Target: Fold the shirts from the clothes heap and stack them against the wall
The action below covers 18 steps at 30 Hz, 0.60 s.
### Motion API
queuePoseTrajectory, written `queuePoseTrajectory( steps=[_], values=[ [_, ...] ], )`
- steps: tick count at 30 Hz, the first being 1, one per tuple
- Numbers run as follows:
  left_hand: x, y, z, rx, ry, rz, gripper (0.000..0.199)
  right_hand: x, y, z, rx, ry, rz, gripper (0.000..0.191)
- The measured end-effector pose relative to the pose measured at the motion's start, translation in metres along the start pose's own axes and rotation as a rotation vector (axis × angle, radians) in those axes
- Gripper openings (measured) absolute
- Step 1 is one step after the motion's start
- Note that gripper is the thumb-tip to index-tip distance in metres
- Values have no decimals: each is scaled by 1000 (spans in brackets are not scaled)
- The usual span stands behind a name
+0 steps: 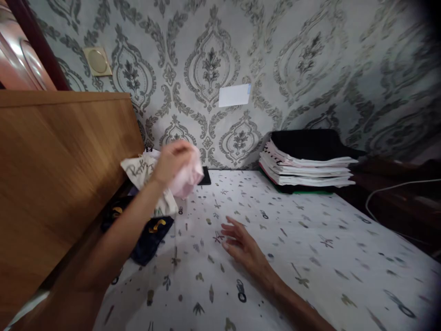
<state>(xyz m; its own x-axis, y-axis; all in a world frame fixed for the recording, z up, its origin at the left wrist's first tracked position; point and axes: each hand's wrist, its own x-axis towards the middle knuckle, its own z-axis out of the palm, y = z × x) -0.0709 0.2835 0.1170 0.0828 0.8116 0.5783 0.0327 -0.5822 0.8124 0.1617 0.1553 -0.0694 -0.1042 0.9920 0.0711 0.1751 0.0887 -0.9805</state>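
Note:
At the left, my left hand [174,158] is closed on a pale pink cloth [188,179], which hangs below and to the right of the fingers, slightly blurred. Beneath that arm lie a cream cloth with lettering [167,204] and a dark navy cloth with yellow marks [151,241]. My right hand [239,241] holds nothing, its fingers apart over the patterned white sheet [213,285].
A stack of folded clothes [306,168], black on top, sits at the back right by the wall. Behind the pink cloth is a small black object [206,176]. A wooden panel [65,170] bounds the left side. A white cable [396,185] curves at the right.

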Motion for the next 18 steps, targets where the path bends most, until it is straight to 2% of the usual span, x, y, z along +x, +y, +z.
queuePoseTrajectory(
  steps=[2, 3, 4, 6, 7, 9, 11, 13, 14, 16, 18],
  values=[
    [-52, 3, 29, 129, -755, -51, 13, 2, -11, 9, 169, 27, -2, 89],
    [-76, 4, 36, 222, -1050, -47, 17, 2, -14, 11, 229, 38, -7, 87],
    [-97, 4, 36, 375, -1174, -26, 23, 1, -17, 11, 271, 45, -5, 76],
    [-125, 0, 23, 685, -1204, -3, 43, -3, -19, 3, 325, 54, 36, 47],
    [-133, -3, 11, 846, -1163, -33, 53, -6, -18, -4, 346, 58, 71, 43],
    [-136, -11, -17, 1162, -1039, -169, 67, -10, -14, -18, 363, 90, 115, 48],
    [-131, -21, -42, 1426, -915, -330, 80, -9, -11, -26, 280, 135, 73, 46],
    [-128, -31, -62, 1584, -834, -436, 90, -2, -8, -23, 75, 109, -23, 39],
    [-128, -37, -71, 1621, -807, -479, 95, 3, -7, -16, -69, 66, -68, 42],
    [-131, -48, -87, 1625, -757, -562, 98, 15, -7, 4, -399, -42, -143, 63],
    [-133, -60, -102, 1571, -702, -606, 89, 27, -6, 26, -677, -98, -209, 65]
  ],
)
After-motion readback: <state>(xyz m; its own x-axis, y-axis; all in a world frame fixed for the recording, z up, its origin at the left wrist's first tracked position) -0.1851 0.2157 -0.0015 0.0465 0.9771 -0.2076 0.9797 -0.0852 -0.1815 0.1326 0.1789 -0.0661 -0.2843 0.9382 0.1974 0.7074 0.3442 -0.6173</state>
